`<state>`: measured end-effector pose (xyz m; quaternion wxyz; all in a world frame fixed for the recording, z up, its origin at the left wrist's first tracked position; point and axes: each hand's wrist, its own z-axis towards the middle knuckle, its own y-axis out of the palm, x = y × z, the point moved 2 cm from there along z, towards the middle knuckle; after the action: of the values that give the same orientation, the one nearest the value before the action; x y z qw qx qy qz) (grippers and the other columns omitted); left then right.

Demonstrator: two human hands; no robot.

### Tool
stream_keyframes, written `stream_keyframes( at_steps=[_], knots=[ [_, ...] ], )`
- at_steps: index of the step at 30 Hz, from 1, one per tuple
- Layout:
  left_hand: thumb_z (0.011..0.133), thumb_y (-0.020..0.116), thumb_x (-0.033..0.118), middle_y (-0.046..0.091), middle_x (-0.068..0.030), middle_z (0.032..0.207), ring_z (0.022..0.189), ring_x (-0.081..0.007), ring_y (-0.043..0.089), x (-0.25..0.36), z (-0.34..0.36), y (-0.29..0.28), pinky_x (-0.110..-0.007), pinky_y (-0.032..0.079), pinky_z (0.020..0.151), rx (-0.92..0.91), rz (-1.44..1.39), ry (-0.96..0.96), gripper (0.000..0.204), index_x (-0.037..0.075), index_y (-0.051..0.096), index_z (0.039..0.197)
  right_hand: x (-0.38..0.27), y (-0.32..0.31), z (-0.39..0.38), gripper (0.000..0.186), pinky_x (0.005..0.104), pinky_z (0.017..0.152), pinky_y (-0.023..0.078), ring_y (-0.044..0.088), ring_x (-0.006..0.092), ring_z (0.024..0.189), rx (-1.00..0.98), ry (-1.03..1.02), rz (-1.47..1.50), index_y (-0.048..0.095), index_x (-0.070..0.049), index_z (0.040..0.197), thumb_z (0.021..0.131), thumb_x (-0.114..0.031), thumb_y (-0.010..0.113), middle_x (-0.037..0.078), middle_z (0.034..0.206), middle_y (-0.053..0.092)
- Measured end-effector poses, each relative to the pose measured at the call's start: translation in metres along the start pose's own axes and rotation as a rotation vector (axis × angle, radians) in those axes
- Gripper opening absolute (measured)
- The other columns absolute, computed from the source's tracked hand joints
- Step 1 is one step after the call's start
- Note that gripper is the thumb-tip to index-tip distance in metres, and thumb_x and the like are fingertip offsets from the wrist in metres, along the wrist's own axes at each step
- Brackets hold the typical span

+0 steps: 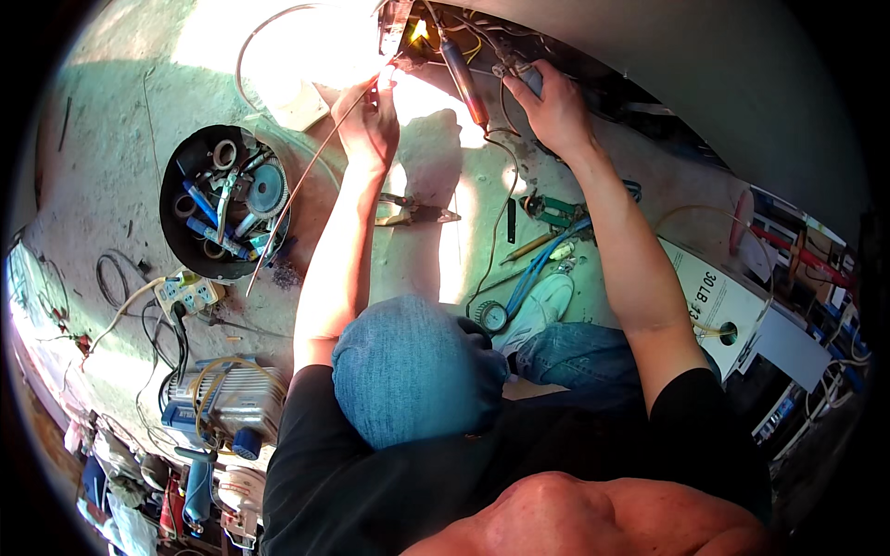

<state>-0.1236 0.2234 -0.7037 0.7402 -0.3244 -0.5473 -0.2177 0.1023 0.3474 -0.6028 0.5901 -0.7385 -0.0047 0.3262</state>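
- The left hand (369,116), at 12 o'clock, has its fingers pinched around a thin metal rod (306,181); the rod's upper tip reaches toward the bright spot at the top edge, and its tail slants down toward 9 o'clock
- The right hand (556,107), near 1 o'clock, is curled closed around the grip of a torch (464,82), whose reddish barrel points up to a small flame (419,30)
- Flame and rod tip meet at the pipework (399,20) under the edge of a grey casing at 12 o'clock; glare hides whether the rod touches the metal
- By my reading, the step in hand is heating a pipe joint while feeding the rod into it
- A next move would call for a steady flame on the joint, and for the rod to be advanced only a little at a time, with the left fingers kept clear of the heat
- Around: a black bucket (171,208) of tools at 9 to 10 o'clock, a power strip (190,295) just below it, and a pump (218,398) at 8 o'clock
- Pliers (413,213) lie on the floor between the forearms, with a pressure gauge (493,317) and blue hose (538,264) close to centre, beside the white shoe (547,301)
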Motion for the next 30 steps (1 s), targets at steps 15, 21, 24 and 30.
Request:
stream_keyframes(
  at_steps=[15,21,24,30],
  knots=[
    [0.103,0.066,0.021,0.079,-0.0116,0.094,0.08,-0.0147,0.074,-0.003,0.001,0.0,-0.027,0.057,0.072,0.008,-0.039,0.026,0.028,-0.003,0.075,0.114,0.002,-0.002,-0.002,0.057,0.0489,0.088,0.055,0.068,0.0463,0.104,-0.006,0.033,0.015,0.063,0.004,0.121,0.097,-0.047,0.069,0.027,0.108,0.072],
    [0.103,0.066,0.023,0.079,-0.0122,0.092,0.079,-0.0153,0.074,0.004,0.002,-0.002,-0.027,0.056,0.071,0.01,-0.07,0.01,0.028,-0.002,0.076,0.113,0.007,0.0,-0.002,0.056,0.0489,0.09,0.054,0.067,0.0462,0.107,-0.03,0.023,-0.03,0.063,0.004,0.122,0.097,-0.046,0.068,0.028,0.111,0.071],
    [0.103,0.066,0.023,0.079,-0.0123,0.091,0.078,-0.0155,0.074,0.005,0.002,-0.002,-0.028,0.056,0.072,0.002,-0.043,0.011,0.029,-0.001,0.076,0.114,0.007,0.004,-0.003,0.047,0.0472,0.082,0.054,0.068,0.0451,0.098,0.035,-0.021,-0.03,0.065,0.002,0.114,0.097,-0.042,0.07,0.024,0.101,0.072],
    [0.103,0.066,0.024,0.079,-0.012,0.094,0.081,-0.0155,0.075,-0.002,0.004,0.0,-0.029,0.057,0.075,-0.02,0.038,-0.03,0.029,0.0,0.076,0.116,0.004,0.006,-0.001,0.045,0.0473,0.081,0.054,0.068,0.045,0.096,0.081,-0.056,-0.032,0.066,0.001,0.112,0.097,-0.041,0.071,0.024,0.098,0.073]
  ],
)
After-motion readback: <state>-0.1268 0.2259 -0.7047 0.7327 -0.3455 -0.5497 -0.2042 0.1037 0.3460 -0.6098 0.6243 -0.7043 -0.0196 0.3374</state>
